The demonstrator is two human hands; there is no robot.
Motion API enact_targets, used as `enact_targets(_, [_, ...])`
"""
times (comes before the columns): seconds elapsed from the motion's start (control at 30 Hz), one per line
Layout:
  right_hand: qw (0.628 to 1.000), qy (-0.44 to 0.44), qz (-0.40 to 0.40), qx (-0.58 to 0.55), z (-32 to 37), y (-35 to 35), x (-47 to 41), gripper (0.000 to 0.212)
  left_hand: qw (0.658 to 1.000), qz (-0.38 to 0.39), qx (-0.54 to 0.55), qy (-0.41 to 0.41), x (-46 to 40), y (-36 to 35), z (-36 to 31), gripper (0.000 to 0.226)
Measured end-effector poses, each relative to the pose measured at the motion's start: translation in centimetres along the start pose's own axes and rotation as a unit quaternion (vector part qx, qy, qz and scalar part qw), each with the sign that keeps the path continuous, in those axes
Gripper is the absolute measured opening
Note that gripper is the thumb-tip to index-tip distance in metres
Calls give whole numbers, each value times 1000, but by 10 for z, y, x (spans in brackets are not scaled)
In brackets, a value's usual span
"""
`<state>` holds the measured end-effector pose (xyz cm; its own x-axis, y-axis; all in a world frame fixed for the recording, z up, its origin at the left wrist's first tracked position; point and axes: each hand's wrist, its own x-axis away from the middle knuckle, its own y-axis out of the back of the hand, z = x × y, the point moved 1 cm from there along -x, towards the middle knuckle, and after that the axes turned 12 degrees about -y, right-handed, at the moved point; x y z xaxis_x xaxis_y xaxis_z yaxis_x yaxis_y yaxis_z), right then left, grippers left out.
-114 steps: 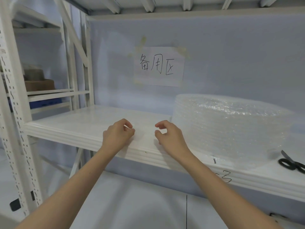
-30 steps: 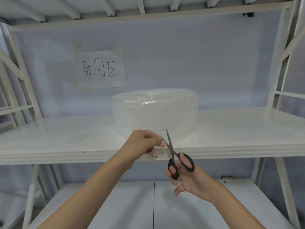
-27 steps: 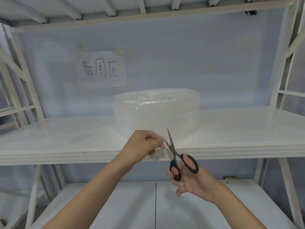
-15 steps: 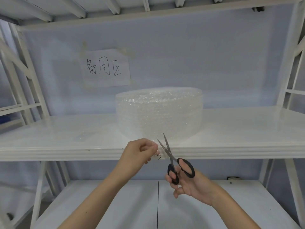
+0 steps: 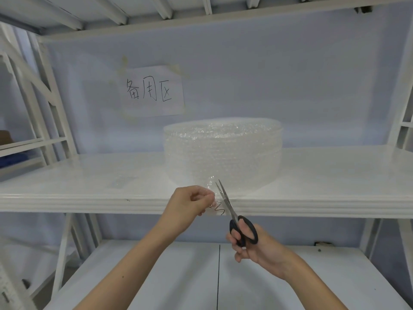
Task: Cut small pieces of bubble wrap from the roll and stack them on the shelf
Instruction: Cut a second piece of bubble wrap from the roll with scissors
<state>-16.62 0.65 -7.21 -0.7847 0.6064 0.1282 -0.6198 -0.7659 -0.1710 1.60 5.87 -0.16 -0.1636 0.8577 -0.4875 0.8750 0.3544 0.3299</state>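
Between the hands, a bubble wrap flap (image 5: 210,186) — light, limp, slippery — is pinched by the left hand (image 5: 190,203); scissors (image 5: 237,217) are gripped by the right hand (image 5: 252,247) — best held taut beside the blades.

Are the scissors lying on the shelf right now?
No, the scissors are held in the right hand, blades at the bubble wrap strip pinched by the left hand.

Shelf (image 5: 335,175) open beside roll (image 5: 223,151)

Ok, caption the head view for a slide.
Left hand holds wrap from the roll while right hand cuts with scissors.
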Motion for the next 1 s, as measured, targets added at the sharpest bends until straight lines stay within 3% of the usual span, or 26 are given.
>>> enact_targets(0.13, [999,5,-34,12,-4,-1,0,40,1000,2,15,7,-1,0,2,10])
enact_targets(0.37, [1000,0,3,7,-1,0,-3,57,999,10,37,14,3,1,3,9])
enact_targets(0.73, [999,15,-31,24,9,-7,-14,36,999,9,42,24,0,5,0,12])
enact_targets(1.0, [998,21,-41,35,11,-10,-12,33,999,-11,38,22,-8,-3,-9,13])
